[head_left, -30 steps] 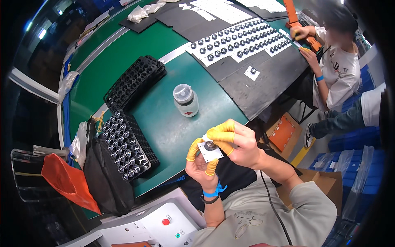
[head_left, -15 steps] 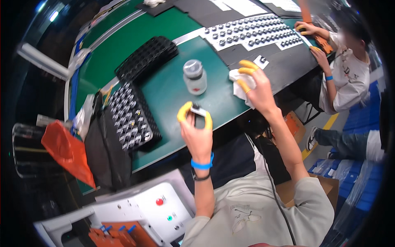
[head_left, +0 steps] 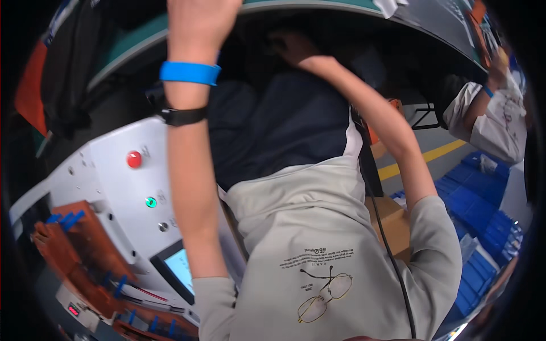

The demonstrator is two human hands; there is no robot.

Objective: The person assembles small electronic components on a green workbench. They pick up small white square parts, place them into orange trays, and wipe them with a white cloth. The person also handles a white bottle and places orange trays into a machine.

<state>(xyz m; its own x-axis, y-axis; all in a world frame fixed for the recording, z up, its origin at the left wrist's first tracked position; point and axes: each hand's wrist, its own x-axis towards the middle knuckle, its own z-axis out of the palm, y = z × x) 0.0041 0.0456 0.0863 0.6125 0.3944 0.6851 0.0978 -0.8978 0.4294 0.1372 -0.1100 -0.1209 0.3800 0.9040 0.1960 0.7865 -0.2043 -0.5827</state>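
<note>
My left hand (head_left: 202, 25) reaches over the near edge of the green table (head_left: 133, 45). Its fingers lie beyond the top of the view, so whatever they hold is hidden. A blue band (head_left: 189, 73) and a black wristband (head_left: 185, 116) circle that wrist. Below the tabletop, in dark shadow above my lap, is my right hand (head_left: 296, 48). Its fingers are too dim to make out, and so is anything in them. Part of a white cloth (head_left: 389, 7) hangs at the table edge, apart from both hands.
To the left stands a white machine panel with a red button (head_left: 134, 159), a lit green button (head_left: 151, 202) and a screen (head_left: 179, 270). Orange-brown holders (head_left: 79, 256) sit beside it. A cable (head_left: 387, 244) runs along my right side. Another person's arm (head_left: 483, 105) is at far right.
The view has tilted down toward my lap. My right hand has left the white cloth and gone under the table. The small part in my left hand is now out of view.
</note>
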